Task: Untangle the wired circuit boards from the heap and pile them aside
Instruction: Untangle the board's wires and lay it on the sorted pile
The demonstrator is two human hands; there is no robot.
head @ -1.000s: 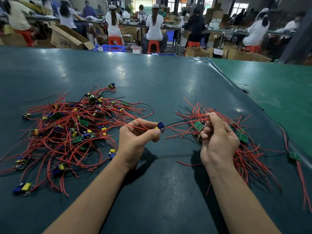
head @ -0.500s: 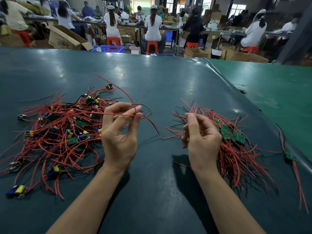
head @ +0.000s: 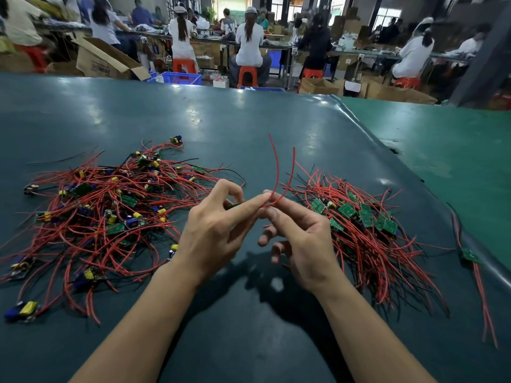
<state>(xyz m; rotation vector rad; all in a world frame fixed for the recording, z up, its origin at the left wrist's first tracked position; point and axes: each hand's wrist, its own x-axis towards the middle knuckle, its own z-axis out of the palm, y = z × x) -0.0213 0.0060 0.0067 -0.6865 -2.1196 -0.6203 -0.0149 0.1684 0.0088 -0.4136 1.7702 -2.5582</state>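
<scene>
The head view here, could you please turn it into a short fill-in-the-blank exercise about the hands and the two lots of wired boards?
1. Both hands, left hand and right hand, meet on a wire coloured ____.
2. The tangled heap lies on the person's ____ side.
3. The sorted pile shows boards coloured ____.
4. The held red wires curve ____ from the fingers.

Missing words: red; left; green; upward
</scene>
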